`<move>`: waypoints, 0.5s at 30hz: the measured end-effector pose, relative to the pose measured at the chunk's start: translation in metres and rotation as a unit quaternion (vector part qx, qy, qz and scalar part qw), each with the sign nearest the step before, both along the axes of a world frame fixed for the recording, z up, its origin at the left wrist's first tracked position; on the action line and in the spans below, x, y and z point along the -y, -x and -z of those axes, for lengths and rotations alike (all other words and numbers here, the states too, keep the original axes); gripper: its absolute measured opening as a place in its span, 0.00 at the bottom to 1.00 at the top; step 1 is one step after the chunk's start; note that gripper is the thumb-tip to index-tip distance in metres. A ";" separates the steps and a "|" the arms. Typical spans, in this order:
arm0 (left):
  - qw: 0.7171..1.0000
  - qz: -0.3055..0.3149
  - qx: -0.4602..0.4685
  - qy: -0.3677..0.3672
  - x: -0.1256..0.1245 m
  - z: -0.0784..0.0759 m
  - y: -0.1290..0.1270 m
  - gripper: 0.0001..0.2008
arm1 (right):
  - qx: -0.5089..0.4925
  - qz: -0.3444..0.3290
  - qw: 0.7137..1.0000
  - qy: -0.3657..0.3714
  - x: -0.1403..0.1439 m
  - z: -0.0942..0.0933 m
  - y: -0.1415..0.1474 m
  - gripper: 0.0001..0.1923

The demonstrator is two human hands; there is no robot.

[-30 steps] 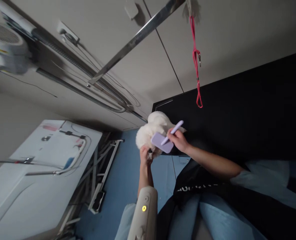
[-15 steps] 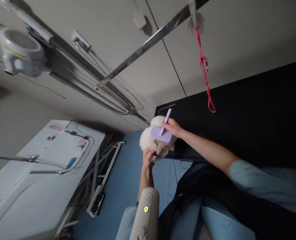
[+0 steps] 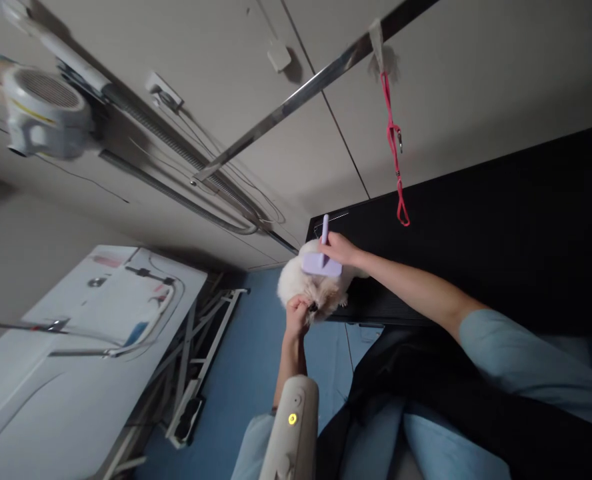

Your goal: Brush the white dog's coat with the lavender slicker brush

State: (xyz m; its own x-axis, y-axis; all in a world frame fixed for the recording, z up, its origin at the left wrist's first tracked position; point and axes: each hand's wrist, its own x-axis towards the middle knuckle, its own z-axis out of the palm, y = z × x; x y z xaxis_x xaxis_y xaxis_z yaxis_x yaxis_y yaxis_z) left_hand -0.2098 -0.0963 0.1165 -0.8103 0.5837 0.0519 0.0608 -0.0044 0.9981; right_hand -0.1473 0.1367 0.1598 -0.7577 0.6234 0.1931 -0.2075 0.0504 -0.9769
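A small white dog (image 3: 310, 288) is seen at the edge of the black table (image 3: 476, 247), between the two hands. The right hand (image 3: 343, 249) is closed around the handle of a purple brush (image 3: 322, 261), and the flat head of the brush is laid on the back of the dog. The left hand (image 3: 297, 316) is placed just under the dog, near its head, and its fingers are closed on the fur there. Above the right hand, a red leash (image 3: 395, 153) is hung from a metal bar (image 3: 306, 90). Far to the left of the left hand, a white tub (image 3: 76, 347) is seen, and a dryer (image 3: 43, 120) is mounted high on the wall.
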 end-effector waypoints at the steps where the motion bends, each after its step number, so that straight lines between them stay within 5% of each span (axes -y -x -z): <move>1: 1.000 -0.001 -0.002 -0.001 0.000 -0.001 0.000 0.19 | 0.011 0.000 1.000 -0.005 0.000 -0.001 0.001 0.03; 4: 1.000 -0.013 -0.005 -0.007 -0.001 -0.001 -0.002 0.19 | 0.003 0.049 0.999 -0.006 -0.001 -0.004 0.007 0.03; 8: 1.000 -0.028 -0.006 -0.012 -0.001 0.002 -0.003 0.17 | 0.022 -0.005 1.000 0.001 0.001 -0.001 0.003 0.05; 11: 0.999 -0.039 -0.012 -0.011 -0.001 0.005 -0.002 0.17 | -0.023 0.085 0.992 0.085 0.013 0.012 -0.015 0.06; 15: 0.997 -0.062 -0.036 -0.001 -0.003 0.006 0.010 0.16 | -0.015 -0.050 0.974 0.222 0.035 0.034 -0.040 0.12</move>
State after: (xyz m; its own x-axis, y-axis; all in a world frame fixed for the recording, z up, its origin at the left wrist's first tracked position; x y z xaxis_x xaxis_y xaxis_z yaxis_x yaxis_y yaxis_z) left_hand -0.2194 -0.0937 0.1109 -0.8706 0.4787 0.1133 0.1320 0.0053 0.9912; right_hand -0.1075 0.1014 0.1255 -0.8168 0.5743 -0.0548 -0.2191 -0.3966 -0.8915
